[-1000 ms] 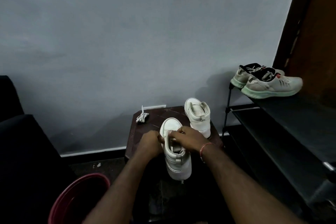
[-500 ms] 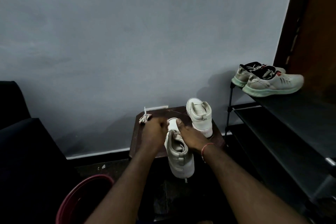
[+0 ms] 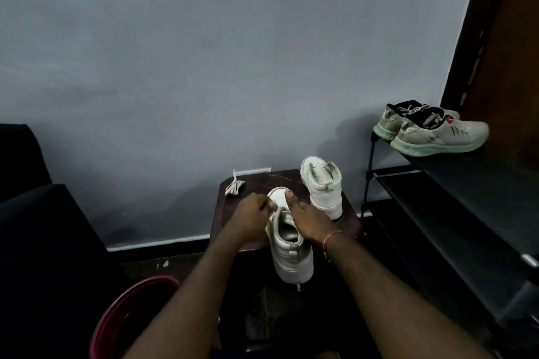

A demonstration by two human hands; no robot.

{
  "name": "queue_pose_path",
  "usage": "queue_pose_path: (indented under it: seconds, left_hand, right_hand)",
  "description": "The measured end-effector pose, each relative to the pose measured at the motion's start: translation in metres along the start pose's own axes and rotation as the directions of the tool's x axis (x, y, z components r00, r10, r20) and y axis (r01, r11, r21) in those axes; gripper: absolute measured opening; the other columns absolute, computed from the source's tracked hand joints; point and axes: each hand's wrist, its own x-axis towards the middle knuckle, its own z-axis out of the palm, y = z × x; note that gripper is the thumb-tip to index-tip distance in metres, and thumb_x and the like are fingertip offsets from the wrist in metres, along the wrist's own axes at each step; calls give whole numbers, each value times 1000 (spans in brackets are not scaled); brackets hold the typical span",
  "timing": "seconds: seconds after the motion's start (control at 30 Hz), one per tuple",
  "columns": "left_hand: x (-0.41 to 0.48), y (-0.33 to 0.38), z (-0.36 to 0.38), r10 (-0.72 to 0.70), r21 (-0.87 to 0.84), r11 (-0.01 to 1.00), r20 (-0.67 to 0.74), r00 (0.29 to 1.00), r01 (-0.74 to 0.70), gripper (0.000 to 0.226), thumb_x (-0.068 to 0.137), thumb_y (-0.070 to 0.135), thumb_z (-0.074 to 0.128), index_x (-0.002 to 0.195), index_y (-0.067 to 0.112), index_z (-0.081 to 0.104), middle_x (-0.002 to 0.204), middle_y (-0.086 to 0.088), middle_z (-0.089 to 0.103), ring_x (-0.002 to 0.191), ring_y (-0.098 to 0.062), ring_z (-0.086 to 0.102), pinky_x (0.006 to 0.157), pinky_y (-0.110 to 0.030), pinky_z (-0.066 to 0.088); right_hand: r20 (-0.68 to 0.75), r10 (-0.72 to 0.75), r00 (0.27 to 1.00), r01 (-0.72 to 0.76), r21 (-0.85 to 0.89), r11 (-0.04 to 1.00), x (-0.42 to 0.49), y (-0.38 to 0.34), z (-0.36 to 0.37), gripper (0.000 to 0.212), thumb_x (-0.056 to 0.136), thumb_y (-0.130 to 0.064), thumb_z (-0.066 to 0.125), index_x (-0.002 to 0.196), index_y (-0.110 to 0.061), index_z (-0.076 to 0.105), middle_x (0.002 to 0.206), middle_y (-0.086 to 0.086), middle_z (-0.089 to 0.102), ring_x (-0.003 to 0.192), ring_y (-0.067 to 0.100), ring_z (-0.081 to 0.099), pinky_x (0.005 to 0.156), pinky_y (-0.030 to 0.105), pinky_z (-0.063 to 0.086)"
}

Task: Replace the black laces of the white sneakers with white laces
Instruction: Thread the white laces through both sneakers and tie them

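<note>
Table against a grey wall, black shoe rack to its right, bears the far sneaker upright and bundled white laces at its far-left corner. At its front edge, left hand's curled fingers pinch the near sneaker's left side; right hand grips the other side, thumb on toe.

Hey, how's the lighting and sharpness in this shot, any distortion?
Head view throughout: dim, flat light, floor nearly black; the rack shoes throw a soft shadow on the wall; the wide lens bends the door frame; left hand, right hand and the held sneaker look soft, fine detail lost.
</note>
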Motion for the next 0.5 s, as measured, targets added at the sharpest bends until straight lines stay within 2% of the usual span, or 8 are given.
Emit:
queue_pose_path:
  seconds: [0.03,0.1,0.13,0.2,0.23,0.3,0.37,0.5]
  left_hand:
    - [-4,7,-7,-37,-365,931,-48,998,17,20,96,13,53,80,9,63,68,-6,64,64,-18,60,62,-29,40]
    - [-10,24,-24,-116,-936,353,-40,992,4,24,101,14,42,85,9,59,73,-5,67,68,-14,64,67,-32,51]
    - [-9,34,-33,-107,-995,95,-34,994,-24,26,102,16,37,87,10,58,77,-6,68,70,-16,66,69,-33,55]
    - [-8,50,-43,-140,-996,-72,-49,989,-59,26,102,17,37,84,15,56,71,-1,62,54,-8,58,58,-24,54]
    - [-7,52,-44,-195,-997,17,-83,977,-81,25,102,18,40,82,18,55,67,2,58,46,-4,49,48,-19,47]
    - [-4,43,-37,-232,-824,558,-270,935,-99,28,100,27,46,75,20,56,62,6,58,43,-5,45,44,-20,37]
    - [-2,18,-25,-84,-210,978,-334,939,12,32,95,34,50,69,18,58,67,2,66,58,-17,60,56,-30,44]
    - [-15,-7,2,-74,275,960,37,997,61,11,84,10,57,84,13,68,91,-11,72,90,-30,66,74,-31,47]
  right_hand:
    - [-6,2,1000,-2,2,1000,1,0,1,80,93,-70,13,131,-15,56,138,15,54,130,31,47,108,37,33]
    - [-9,2,1000,-3,-3,1000,1,0,2,80,92,-71,13,128,-16,58,135,16,56,127,31,48,106,38,34]
    - [-18,-3,1000,2,-9,1000,1,0,2,81,91,-72,12,125,-16,59,132,15,57,125,31,50,104,38,35]
    - [-29,-11,1000,11,-2,1000,0,2,3,81,90,-74,12,118,-17,62,127,15,60,120,30,53,101,38,38]
    - [-28,-7,1000,7,5,1000,-1,2,4,80,90,-74,12,116,-17,62,126,14,61,120,30,53,101,38,37]
    - [-32,-2,999,2,12,1000,-2,4,5,78,90,-74,14,113,-17,62,125,15,61,120,30,53,101,38,37]
    - [-45,0,999,1,24,1000,-3,3,5,76,90,-73,15,110,-17,62,124,15,61,119,31,54,101,38,38]
    - [-49,10,999,-9,19,1000,-4,3,5,75,92,-71,15,118,-17,60,130,14,59,123,30,52,103,38,36]
